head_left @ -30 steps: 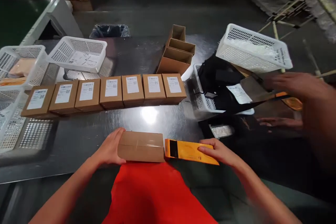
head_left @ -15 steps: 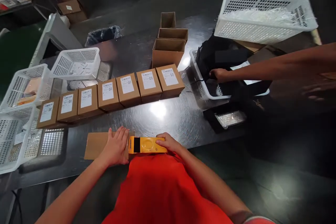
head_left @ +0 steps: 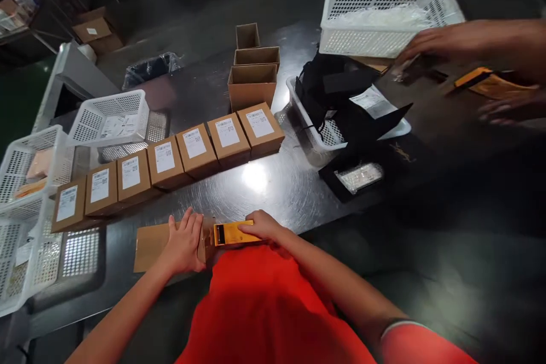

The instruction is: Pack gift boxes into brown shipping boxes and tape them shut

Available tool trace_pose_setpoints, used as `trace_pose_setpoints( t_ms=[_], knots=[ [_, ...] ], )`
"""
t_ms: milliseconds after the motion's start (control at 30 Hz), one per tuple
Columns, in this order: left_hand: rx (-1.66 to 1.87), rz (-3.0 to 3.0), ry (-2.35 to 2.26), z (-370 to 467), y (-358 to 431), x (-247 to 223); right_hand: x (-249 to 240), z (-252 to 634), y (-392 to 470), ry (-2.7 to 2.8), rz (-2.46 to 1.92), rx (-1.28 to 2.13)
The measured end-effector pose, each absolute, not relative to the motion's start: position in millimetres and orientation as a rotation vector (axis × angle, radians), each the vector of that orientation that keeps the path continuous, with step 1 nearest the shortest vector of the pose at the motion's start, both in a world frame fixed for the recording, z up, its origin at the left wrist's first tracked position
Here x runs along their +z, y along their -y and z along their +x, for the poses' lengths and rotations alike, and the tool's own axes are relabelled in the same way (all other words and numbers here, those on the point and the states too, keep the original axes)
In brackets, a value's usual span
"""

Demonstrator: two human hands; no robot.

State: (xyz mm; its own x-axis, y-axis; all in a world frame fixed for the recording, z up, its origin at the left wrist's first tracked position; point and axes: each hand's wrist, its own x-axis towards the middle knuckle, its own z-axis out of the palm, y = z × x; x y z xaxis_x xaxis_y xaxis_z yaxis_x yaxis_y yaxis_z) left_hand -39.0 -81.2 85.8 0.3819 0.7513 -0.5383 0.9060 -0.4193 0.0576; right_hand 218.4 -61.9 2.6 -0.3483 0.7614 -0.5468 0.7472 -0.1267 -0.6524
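My left hand (head_left: 184, 243) lies with fingers outstretched on a flat-lying cardboard box (head_left: 150, 244) at the table's near edge. In my right hand (head_left: 265, 226) is a yellow tape dispenser (head_left: 232, 233), its dark front end against or very near the box's right end. Shiny film, seemingly clear tape, shows on the cardboard between my left hand and the dispenser. The underside of the dispenser is hidden.
Beyond the box runs a row of labelled cartons (head_left: 195, 151), with open cartons (head_left: 252, 88) behind. White baskets (head_left: 108, 116) stand left. At right, a basket (head_left: 313, 139) holds black items, near a bubble-wrapped item (head_left: 360, 177) and a co-worker's hands (head_left: 447, 45).
The dispenser has drawn slightly right, away from my left hand, exposing more of the box end. The co-worker's hand has left the basket of black items. The whole view has shifted.
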Motion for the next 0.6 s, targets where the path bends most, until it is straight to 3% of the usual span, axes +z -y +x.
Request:
trace_pose_setpoints(
  t_ms=[433, 600],
  knots=[
    [-0.289, 2.486, -1.383, -25.5, 85.2, 91.3, 60.3, 175.7, 46.0, 2.229, -2.173, 1.136],
    [-0.058, 2.548, -1.378, -7.9, 86.7, 133.8, 84.0, 195.6, 35.7, 2.221, -2.227, 0.939]
  ],
)
